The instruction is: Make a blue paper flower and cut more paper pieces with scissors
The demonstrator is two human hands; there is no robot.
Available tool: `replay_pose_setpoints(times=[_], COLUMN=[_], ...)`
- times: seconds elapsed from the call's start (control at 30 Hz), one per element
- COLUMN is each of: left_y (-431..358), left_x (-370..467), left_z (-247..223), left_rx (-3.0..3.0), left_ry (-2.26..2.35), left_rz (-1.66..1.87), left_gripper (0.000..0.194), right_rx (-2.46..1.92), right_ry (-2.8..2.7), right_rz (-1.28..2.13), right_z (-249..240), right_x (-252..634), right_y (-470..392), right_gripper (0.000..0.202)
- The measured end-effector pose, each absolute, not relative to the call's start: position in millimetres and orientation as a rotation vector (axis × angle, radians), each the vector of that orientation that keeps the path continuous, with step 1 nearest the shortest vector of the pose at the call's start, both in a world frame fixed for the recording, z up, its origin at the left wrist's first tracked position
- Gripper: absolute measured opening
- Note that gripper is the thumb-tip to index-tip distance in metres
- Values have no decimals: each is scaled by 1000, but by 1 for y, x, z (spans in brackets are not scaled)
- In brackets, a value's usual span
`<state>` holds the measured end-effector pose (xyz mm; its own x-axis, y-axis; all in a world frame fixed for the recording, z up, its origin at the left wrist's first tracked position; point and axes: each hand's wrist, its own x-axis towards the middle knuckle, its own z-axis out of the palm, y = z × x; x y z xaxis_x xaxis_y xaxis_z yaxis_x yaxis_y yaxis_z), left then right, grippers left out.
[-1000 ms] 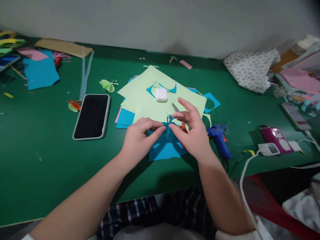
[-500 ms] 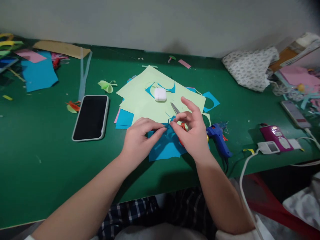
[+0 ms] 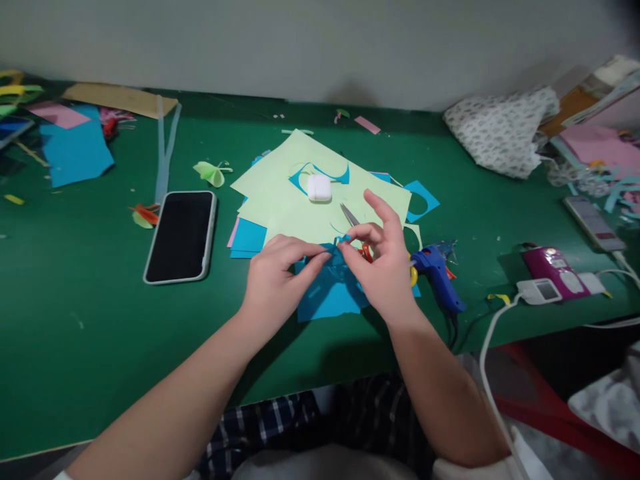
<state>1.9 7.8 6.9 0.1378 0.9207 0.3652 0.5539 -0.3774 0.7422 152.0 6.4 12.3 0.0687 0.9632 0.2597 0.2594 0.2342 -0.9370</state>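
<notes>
Thumb and forefinger of the left hand (image 3: 275,280) pinch one small blue paper piece (image 3: 331,249) at its near side, while the right hand (image 3: 387,277) grips its thin curled end between thumb and forefinger, another finger raised. The piece is held above a larger blue sheet (image 3: 325,300) at the middle of the table's near side.

One pair of scissors (image 3: 350,215), red at the handle, lies partly hidden by the right hand. Just beside that hand rests one blue glue gun (image 3: 439,277). Beyond the fingers, at least two pale green sheets (image 3: 287,200) overlap, bearing one white case (image 3: 320,189) beside cut blue scraps (image 3: 337,175).

One black-screened phone (image 3: 181,237) lies left of the sheets, near one folded green paper shape (image 3: 213,173); a second phone (image 3: 595,225) lies at far right, near one magenta device (image 3: 556,273). One patterned cloth bag (image 3: 503,133) sits at the back right.

The green table (image 3: 90,360) meets a plain grey wall (image 3: 250,47); plaid fabric (image 3: 265,427) shows below its front edge.
</notes>
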Motion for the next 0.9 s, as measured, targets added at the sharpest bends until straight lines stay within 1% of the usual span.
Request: replay_pose_setpoints(times=[0.2,0.47,0.73,0.9], left_y=[6,4,4,5], left_x=[4,5,4,3], left_z=[6,5,6,5], left_rx=[1895,1873,1897,1927], left_ry=[1447,1454,1488,1461], left_rz=[1138,1153,1155,1179], left_gripper=[9,10,10,10], right_rx=[-1254,-1315,-1334,-1339], right_ry=[-1329,-1270,-1347,-1356], right_rz=[720,675,708,745], right_z=[9,5,7,8], right_x=[143,137,140,140], right_y=[4,0,-2,-2], right_gripper=[57,52,59,60])
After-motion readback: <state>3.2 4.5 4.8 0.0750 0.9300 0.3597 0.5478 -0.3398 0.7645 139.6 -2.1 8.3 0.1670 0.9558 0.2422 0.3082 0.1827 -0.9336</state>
